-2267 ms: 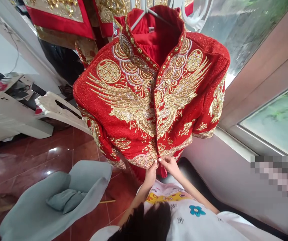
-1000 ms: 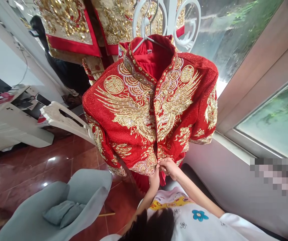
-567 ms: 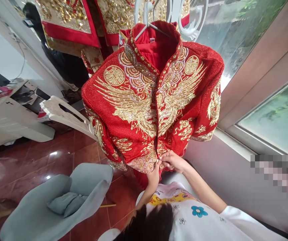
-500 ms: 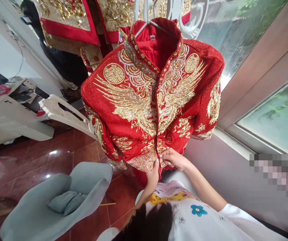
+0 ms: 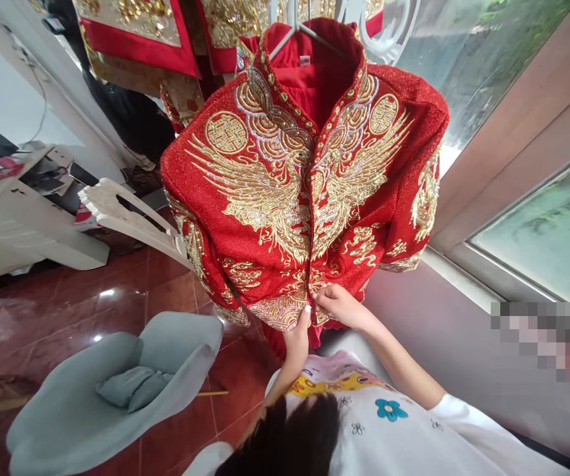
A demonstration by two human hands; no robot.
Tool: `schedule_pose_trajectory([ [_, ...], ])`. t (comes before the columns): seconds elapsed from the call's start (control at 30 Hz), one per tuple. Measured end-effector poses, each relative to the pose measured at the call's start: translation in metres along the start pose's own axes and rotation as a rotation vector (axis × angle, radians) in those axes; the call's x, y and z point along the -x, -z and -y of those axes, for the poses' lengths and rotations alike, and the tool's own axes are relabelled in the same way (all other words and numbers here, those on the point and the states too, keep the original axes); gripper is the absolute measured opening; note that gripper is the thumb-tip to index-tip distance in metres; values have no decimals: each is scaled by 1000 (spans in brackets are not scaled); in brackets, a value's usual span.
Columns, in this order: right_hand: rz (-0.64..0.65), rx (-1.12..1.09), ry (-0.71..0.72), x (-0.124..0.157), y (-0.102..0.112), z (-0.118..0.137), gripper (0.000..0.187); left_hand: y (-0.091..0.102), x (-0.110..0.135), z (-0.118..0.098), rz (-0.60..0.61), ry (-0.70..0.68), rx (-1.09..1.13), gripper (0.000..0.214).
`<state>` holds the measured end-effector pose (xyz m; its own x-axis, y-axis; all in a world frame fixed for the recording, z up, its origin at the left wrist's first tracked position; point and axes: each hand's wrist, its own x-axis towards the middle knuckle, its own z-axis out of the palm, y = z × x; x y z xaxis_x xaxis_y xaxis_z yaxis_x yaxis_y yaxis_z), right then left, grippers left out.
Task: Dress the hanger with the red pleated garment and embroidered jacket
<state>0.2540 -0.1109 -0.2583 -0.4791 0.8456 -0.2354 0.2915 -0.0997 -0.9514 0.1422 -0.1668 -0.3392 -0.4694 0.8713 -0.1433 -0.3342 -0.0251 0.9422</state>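
Note:
A red jacket [image 5: 275, 198] with gold embroidered birds and clouds hangs in front of me on a white hanger [image 5: 292, 32]. Its two front edges meet down the middle, and the stand collar is parted at the top. At the lower hem, my left hand [image 5: 297, 334] grips the left front edge, thumb on the outer face and fingers hidden behind the cloth. My right hand [image 5: 337, 305] pinches the opposite front edge close beside it, slightly higher. Whatever fastener lies between the fingertips is too small to make out. Red cloth shows below the hem.
A grey armchair [image 5: 67, 403] with a cushion [image 5: 133, 389] stands at the lower left. Behind the jacket's sleeve is a white carved chair [image 5: 139, 221]. More gold and red garments [image 5: 136, 43] hang at the back. A framed window [image 5: 533, 218] is on the right.
The view has shifted slightly, so the jacket's collar sits higher in the picture. Both hands stay on the front edges near the hem, with the right fingers slightly shifted.

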Motion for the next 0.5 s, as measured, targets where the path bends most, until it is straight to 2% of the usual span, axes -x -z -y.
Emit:
schedule_pose_trajectory([
  [0.2,2,-13,7,3,1,2,37,-2,4,-8,-8,129,86,26],
  [0.37,-5,4,51,3,0,0,39,-3,5,-10,2,149,143,26],
  [0.5,-152,88,123,7,4,2,40,-2,4,-11,8,150,132,27],
])
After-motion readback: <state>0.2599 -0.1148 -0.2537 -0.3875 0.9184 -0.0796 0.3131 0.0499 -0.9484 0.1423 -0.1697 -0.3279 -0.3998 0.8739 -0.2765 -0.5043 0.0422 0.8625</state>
